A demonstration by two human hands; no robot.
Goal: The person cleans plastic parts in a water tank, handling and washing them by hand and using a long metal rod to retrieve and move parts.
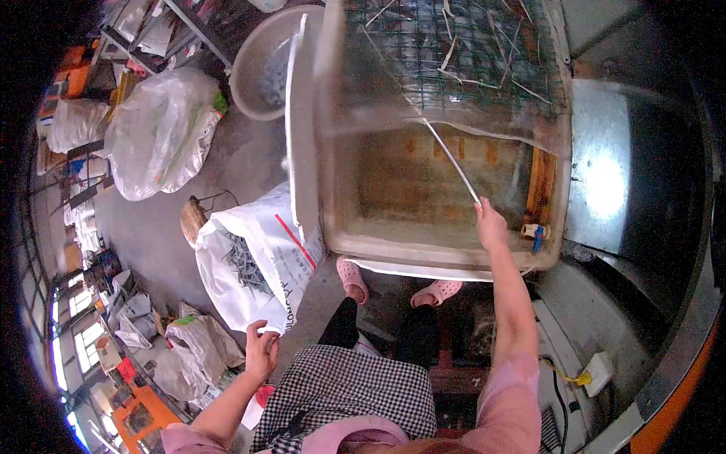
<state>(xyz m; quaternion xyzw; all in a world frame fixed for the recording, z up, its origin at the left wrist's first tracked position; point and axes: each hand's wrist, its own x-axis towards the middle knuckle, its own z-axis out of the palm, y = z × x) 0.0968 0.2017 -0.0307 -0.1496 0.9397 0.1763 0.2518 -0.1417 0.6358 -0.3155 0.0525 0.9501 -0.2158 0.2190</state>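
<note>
My right hand [491,224] is closed round the near end of a thin pale rod [452,160]. The rod slants forward over a large tub [446,253], whose far part holds a green wire mesh [454,83] with white strips across it. Brownish boards or a stained bottom show in the tub's near part. On the left, my left hand [261,349] is beside the lower edge of a white sack [283,250], fingers curled and partly apart. Small grey pieces [246,265] fill the sack's open mouth. Whether the left fingertips touch the sack is unclear.
A round basin [246,76] with bluish pieces stands beyond the sack. Large clear plastic bags [162,132] lie at the left. A metal plate [601,166] borders the tub's right side. Near my right arm are a white box [597,374] and a yellow cable.
</note>
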